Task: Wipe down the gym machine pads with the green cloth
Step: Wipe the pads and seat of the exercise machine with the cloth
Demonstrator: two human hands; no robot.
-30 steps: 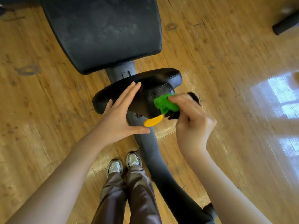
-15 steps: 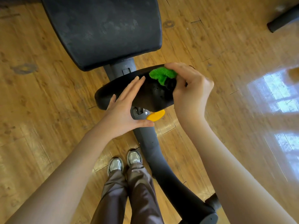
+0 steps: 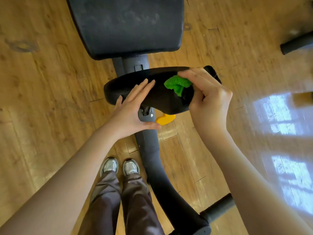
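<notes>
A small black curved pad (image 3: 128,83) sits on a grey machine post, below a larger black seat pad (image 3: 125,24). My right hand (image 3: 206,99) grips a bunched green cloth (image 3: 177,84) and holds it against the right part of the small pad. My left hand (image 3: 133,109) rests flat with straight fingers on the pad's near side, its thumb stretched out below toward a yellow lever (image 3: 165,118).
The grey frame post (image 3: 149,146) curves down to the floor past my two feet (image 3: 120,167). Wooden floor lies all around, with bright window glare at the right. A black bar end (image 3: 294,44) pokes in at the upper right, another (image 3: 218,207) low right.
My right hand with the cloth went from the pad's near right end up to its top edge, then came back down onto the right part of the pad. The left hand stayed put.
</notes>
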